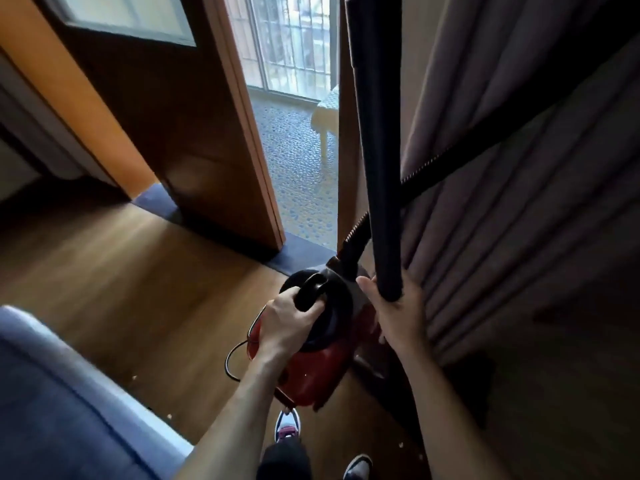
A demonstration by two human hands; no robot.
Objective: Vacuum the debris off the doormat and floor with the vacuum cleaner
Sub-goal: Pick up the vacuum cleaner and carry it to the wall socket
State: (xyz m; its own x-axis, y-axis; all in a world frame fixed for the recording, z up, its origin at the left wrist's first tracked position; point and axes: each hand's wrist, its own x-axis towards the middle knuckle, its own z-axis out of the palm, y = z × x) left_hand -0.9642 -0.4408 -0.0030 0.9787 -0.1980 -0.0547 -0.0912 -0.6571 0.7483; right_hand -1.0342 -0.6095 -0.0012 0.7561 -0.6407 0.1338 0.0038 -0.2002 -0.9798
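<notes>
Red vacuum (311,368) is held over the wood floor (138,271), its handle (313,285) wrapped by curled fingers of the left hand (289,318) and its wand (379,168) clasped by the right hand (398,317), and should be set down near the crumbs (134,377).

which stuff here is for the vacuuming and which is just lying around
For the job: red vacuum cleaner, held by its handle in the left hand; black tube, gripped by the right hand; crumbs on the wood floor.
Lying about: door, curtain, blue padded furniture, stool outside.
</notes>
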